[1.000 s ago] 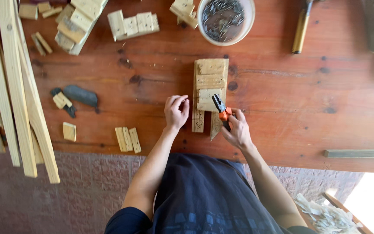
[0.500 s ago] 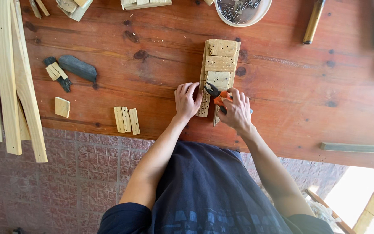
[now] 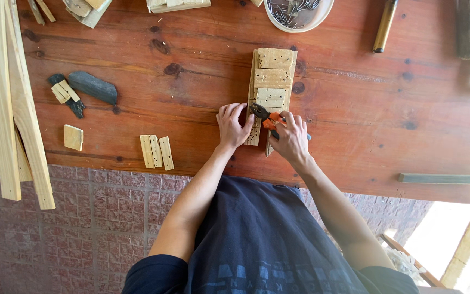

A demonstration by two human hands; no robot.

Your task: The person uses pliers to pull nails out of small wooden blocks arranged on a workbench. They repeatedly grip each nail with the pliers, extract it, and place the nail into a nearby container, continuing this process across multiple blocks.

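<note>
Just inboard of the table edge (image 3: 354,188), right hand (image 3: 291,139) grips pliers (image 3: 262,114).

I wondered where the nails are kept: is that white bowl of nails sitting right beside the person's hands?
No, the white bowl sits at the table's far edge, well beyond the hands and the wooden piece.

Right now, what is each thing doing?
Left hand: pressing on the wooden piece.
Right hand: gripping the orange-handled pliers.
Wooden piece: lying flat on the table, small blocks on top.
Bowl: holding nails.
Three small blocks: lying side by side.
</note>
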